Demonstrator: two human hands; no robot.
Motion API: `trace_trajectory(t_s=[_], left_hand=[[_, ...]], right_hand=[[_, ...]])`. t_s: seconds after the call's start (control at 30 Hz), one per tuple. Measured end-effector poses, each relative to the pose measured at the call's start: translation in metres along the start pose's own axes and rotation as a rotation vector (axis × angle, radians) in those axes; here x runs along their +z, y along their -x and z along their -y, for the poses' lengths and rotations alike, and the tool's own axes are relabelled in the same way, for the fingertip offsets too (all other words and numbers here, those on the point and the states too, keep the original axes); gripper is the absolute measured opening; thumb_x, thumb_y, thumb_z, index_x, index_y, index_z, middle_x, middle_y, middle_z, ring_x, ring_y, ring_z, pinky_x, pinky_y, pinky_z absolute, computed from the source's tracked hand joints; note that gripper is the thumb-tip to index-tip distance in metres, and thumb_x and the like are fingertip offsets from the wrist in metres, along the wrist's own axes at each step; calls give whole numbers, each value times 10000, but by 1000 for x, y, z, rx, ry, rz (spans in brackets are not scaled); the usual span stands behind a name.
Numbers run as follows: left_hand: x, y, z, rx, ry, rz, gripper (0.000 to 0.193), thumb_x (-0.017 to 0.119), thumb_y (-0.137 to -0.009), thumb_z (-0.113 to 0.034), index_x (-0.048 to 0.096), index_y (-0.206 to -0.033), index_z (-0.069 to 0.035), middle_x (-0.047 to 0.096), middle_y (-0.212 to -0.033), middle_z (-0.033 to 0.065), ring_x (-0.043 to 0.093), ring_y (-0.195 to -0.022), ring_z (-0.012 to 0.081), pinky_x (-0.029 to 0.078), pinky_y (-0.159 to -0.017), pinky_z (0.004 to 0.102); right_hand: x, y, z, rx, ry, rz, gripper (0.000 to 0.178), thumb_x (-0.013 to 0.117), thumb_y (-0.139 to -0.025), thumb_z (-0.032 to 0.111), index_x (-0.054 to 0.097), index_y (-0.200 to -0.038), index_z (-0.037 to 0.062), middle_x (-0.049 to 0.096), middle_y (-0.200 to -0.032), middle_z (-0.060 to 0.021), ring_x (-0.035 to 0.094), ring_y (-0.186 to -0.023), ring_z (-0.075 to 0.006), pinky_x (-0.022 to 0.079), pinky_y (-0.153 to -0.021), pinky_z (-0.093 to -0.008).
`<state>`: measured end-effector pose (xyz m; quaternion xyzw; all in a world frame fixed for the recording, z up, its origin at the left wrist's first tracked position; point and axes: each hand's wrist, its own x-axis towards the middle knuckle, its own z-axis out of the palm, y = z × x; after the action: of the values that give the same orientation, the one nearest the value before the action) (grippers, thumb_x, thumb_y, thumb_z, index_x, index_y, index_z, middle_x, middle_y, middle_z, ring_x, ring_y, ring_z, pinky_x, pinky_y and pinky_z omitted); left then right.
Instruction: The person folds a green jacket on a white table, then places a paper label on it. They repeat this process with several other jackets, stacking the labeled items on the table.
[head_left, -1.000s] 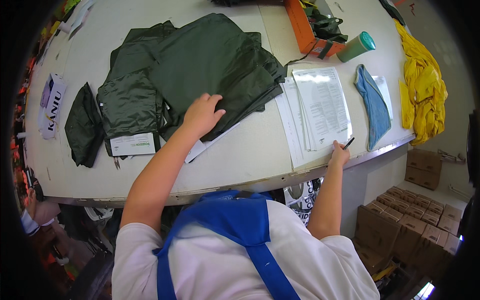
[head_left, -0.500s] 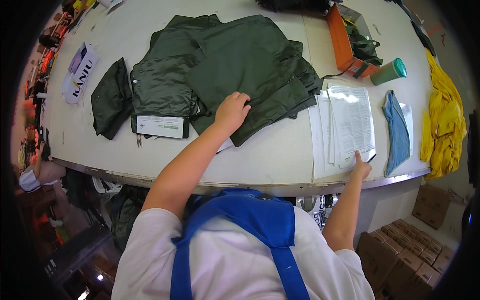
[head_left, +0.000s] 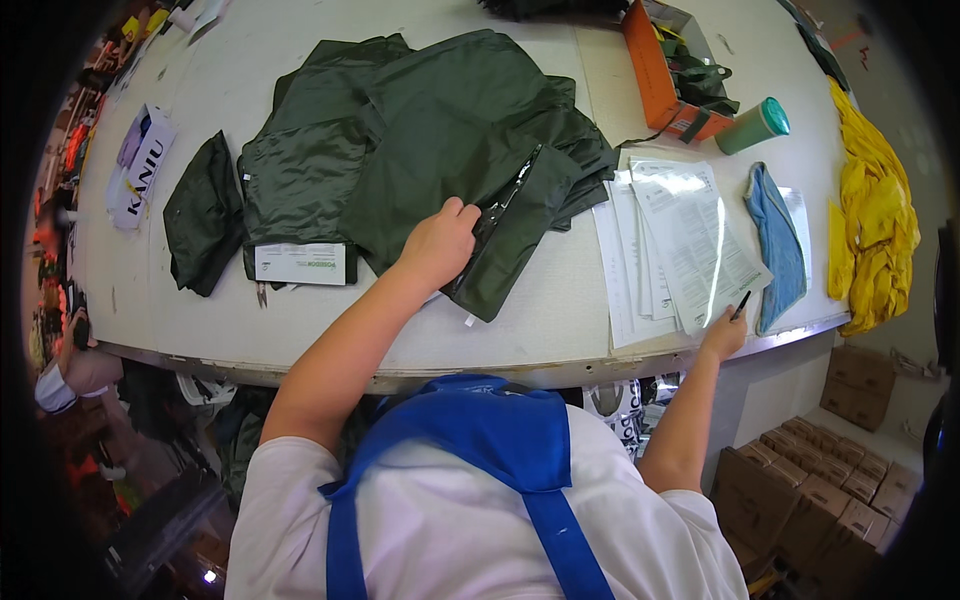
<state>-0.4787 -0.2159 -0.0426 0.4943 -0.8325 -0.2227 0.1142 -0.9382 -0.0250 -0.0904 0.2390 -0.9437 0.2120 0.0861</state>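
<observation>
A dark green garment (head_left: 450, 110) lies spread in layers on the table. My left hand (head_left: 440, 240) is closed on its near edge, where a folded-back flap (head_left: 520, 230) shows a dark shiny strip. At the right, a printed sheet (head_left: 690, 240) lies turned askew over a stack of papers (head_left: 630, 275). My right hand (head_left: 725, 338) pinches the sheet's near corner and also holds a black pen (head_left: 741, 304). A folded green piece with a white printed card (head_left: 300, 263) is left of my left hand, beside a separate green bundle (head_left: 205, 215).
An orange box (head_left: 660, 75) of green pieces and a teal cup (head_left: 752, 127) stand beyond the papers. Blue denim (head_left: 778, 250) and yellow fabric (head_left: 875, 200) lie rightward. A white box (head_left: 138, 170) stands left. Cartons (head_left: 810, 480) are stacked below; another person (head_left: 75, 370) is far left.
The garment's near right part is now folded back toward me, showing the shiny strip. The top sheet has swung rightward with my right hand. The view has shifted slightly.
</observation>
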Motion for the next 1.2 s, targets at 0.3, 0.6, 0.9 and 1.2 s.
trace_trajectory(t_s=[0.3, 0.6, 0.9, 1.2], left_hand=[[-8, 8, 3, -150, 68, 8, 283, 523, -787, -45, 428, -1051, -81, 573, -983, 220, 594, -824, 434, 491, -701, 495], [-8, 23, 22, -12, 76, -55, 337, 540, -776, 4, 549, -1090, -120, 540, -1079, 121, 614, -848, 338, 516, -717, 417], [-16, 19, 15, -22, 90, -188, 331, 546, -821, -24, 563, -1148, -74, 550, -1028, 100, 609, -814, 327, 509, -691, 414], [-14, 22, 8, 62, 0, -108, 377, 523, -786, 16, 560, -1154, -57, 555, -1020, 93, 594, -897, 296, 497, -736, 386]], right_hand=[[-11, -35, -18, -157, 128, 23, 325, 556, -886, 134, 582, -1190, 23, 611, -1135, -206, 585, -1005, -377, 464, -836, -407], [-115, 13, 106, 218, -1094, 255, 106, 580, -900, 105, 588, -965, 22, 578, -804, -8, 539, -713, -111, 429, -643, -222], [-91, 47, 164, -49, -653, 841, 169, 595, -845, 100, 622, -922, -48, 598, -770, -33, 528, -681, -88, 424, -654, -228], [-63, 61, 188, 120, -1031, 748, 128, 580, -881, 106, 594, -902, -19, 594, -766, -28, 526, -628, -85, 431, -593, -220]])
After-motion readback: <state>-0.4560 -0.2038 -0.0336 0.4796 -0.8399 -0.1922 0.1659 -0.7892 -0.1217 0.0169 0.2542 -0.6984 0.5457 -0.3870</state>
